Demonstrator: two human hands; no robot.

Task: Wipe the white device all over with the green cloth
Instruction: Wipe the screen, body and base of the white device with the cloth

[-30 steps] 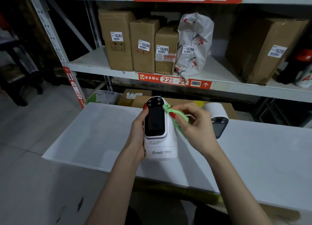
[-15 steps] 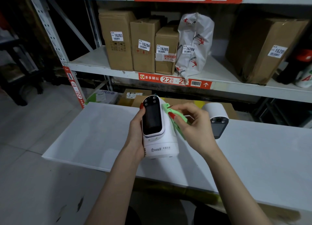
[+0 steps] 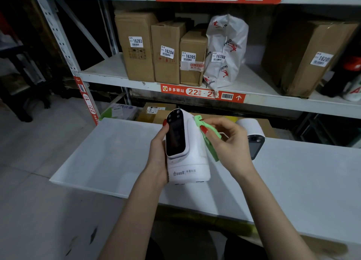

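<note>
The white device (image 3: 192, 152), with a dark screen on its front, is held upright just above the white table (image 3: 117, 152). My left hand (image 3: 159, 156) grips its left side, thumb near the top of the screen. My right hand (image 3: 227, 142) pinches the green cloth (image 3: 208, 132) and presses it against the device's upper right side. Part of the cloth hangs down behind the device and under my palm.
A second white device (image 3: 254, 134) stands on the table just right of my right hand. Behind the table, metal shelves (image 3: 259, 101) carry labelled cardboard boxes (image 3: 136, 44) and a white plastic bag (image 3: 224, 50). Bare floor lies to the left.
The device has turned a little so its right side faces me more, and it sits slightly higher. My right hand with the cloth has slid up along that side.
</note>
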